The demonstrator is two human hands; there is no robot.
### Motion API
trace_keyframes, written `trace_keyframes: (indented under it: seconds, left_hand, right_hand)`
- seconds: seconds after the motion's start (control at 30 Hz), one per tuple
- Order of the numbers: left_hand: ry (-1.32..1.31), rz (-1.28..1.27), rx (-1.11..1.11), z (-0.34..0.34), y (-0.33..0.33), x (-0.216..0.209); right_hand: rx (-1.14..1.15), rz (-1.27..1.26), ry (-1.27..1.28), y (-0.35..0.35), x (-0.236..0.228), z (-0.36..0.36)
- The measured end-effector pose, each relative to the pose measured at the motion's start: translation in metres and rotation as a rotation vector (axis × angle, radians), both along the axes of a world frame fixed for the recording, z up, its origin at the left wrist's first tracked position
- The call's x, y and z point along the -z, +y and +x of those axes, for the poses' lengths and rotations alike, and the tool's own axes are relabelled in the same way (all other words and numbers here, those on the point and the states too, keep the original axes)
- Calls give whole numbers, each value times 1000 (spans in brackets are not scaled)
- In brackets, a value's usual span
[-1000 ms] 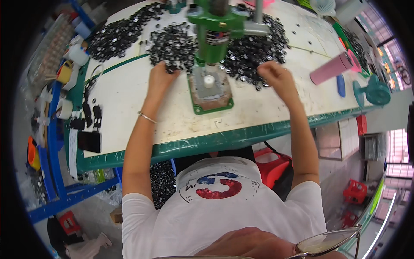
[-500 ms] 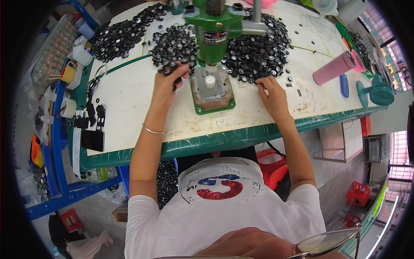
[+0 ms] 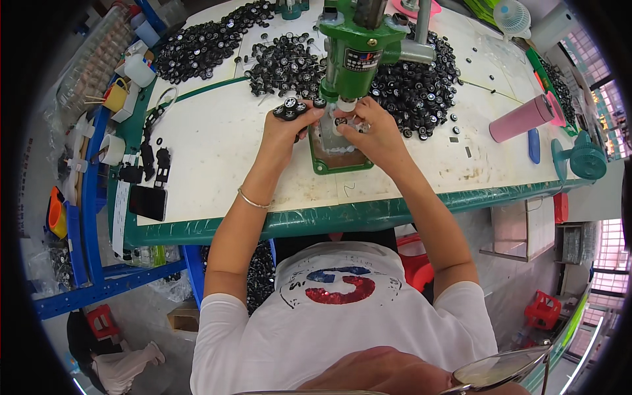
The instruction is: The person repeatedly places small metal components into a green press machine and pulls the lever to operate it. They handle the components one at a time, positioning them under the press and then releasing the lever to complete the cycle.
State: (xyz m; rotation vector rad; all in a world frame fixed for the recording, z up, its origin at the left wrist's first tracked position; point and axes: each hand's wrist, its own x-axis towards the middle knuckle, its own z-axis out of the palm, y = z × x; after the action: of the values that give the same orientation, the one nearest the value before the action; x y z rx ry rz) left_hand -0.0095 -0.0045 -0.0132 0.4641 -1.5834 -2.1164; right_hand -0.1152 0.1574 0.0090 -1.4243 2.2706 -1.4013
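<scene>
A green hand press (image 3: 359, 66) stands on the table in front of me, its square base (image 3: 336, 160) below the ram. My left hand (image 3: 284, 133) is closed around several small black toy wheels (image 3: 290, 105) with silver hubs, beside the left edge of the base. Under the ram, my right hand (image 3: 376, 135) pinches one small wheel (image 3: 340, 122) over the white post of the press. The fingers hide part of the post. Whether the wheel touches it I cannot tell.
Loose black wheels lie in a pile (image 3: 421, 89) right of the press, with wheels on axles (image 3: 283, 66) to its left. A pink bottle (image 3: 522, 118) and a teal fan (image 3: 580, 155) stand at the right. A phone (image 3: 147, 203) lies at the left edge.
My right hand has moved left from the wheel pile to the press post with a wheel. My left hand has turned, showing its wheels. The view has shifted slightly.
</scene>
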Motion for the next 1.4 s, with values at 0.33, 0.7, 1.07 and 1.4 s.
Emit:
trace_keyframes:
  seconds: [0.33,0.7,1.07,1.4]
  left_hand:
    - [-46,-92,34,-1,12,-13]
    - [81,-154,67,-16,23,-9]
    - [167,-260,86,-23,19,-4]
    - [130,-236,68,-21,21,-12]
  right_hand:
    - [6,67,-50,1,-1,-8]
    - [170,-386,-490,24,-63,-78]
    - [-166,-720,-729,-44,-209,-104]
    - [-65,-849,-646,-65,-206,-88]
